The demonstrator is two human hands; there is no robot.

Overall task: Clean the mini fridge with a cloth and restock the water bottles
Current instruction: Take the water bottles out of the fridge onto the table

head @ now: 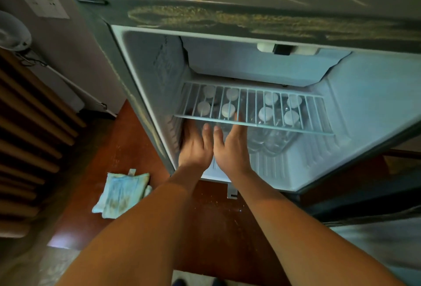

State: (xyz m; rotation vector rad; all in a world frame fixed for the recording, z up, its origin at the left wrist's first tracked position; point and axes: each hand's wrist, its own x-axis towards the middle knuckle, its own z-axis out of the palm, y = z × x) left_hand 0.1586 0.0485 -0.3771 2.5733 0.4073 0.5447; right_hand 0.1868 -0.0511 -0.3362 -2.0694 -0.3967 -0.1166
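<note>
The mini fridge [145, 94] stands open in front of me. Under its white wire shelf [252, 123] stand several clear water bottles [265, 113] with white caps, in two groups. My left hand [194, 146] reaches in at the lower left, its fingers hidden below the shelf's front bar beside the left bottles. Next to it my right hand [232, 146] is flat with fingers apart, its fingertips at the shelf's front edge. Neither hand visibly holds anything. A folded pale blue cloth [121, 193] lies on the floor left of the fridge.
The fridge door [373, 212] hangs open at the right. A small freezer box [255, 66] sits above the shelf. Wooden slats [29, 144] line the left side, with a wall socket [46, 7] above. The floor is reddish brown.
</note>
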